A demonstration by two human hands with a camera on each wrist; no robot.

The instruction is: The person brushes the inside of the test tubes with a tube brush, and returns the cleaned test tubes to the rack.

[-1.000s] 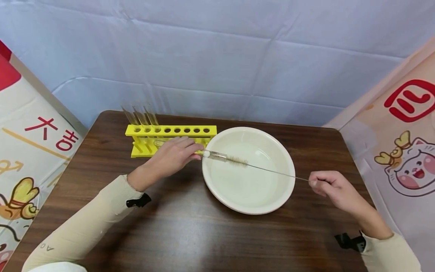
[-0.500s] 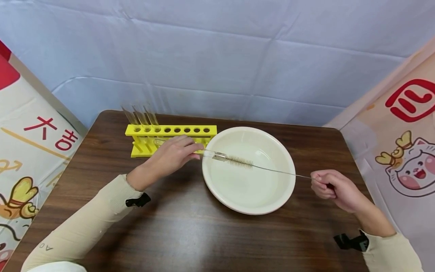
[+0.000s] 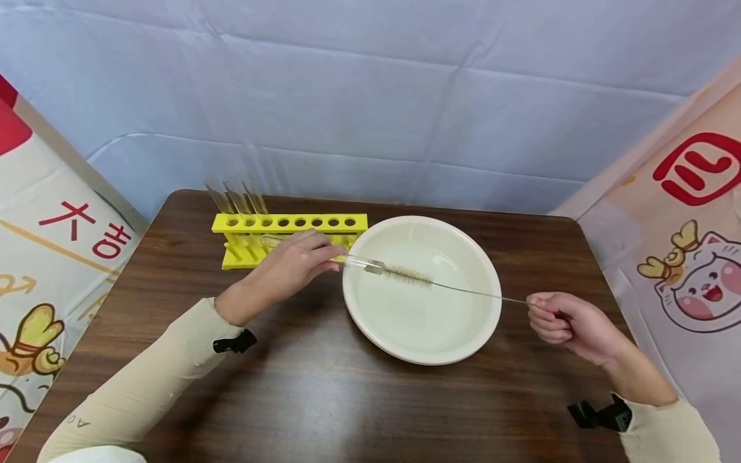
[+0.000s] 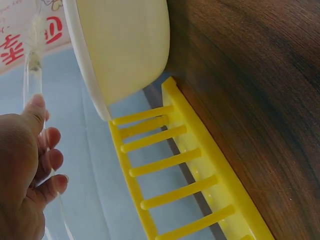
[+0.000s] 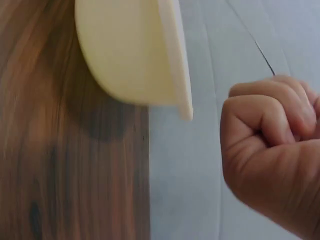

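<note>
In the head view, the left hand (image 3: 292, 263) holds a clear glass test tube (image 3: 357, 261) sideways, its mouth over the white basin (image 3: 422, 355). A bristle brush (image 3: 408, 275) has its tip in the tube's mouth, with most of the bristles outside. The right hand (image 3: 570, 325) grips the brush's thin wire handle (image 3: 469, 291) beyond the basin's right rim. In the left wrist view, the left fingers (image 4: 54, 159) curl round the tube (image 4: 33, 82). The right wrist view shows the right hand (image 5: 270, 145) curled, with the wire (image 5: 260, 50) running out of it.
Behind the left hand stands a yellow rack (image 3: 289, 222) with several holes; three glass tubes (image 3: 255, 196) stand in its left end. The rack's right end is close to the basin. The dark wooden table (image 3: 347, 411) has pale cloth behind it and printed cloths at both sides.
The brush has slid slightly to the right, so more bristles show outside the tube than one second ago. The right hand has turned a little; the left hand has hardly moved.
</note>
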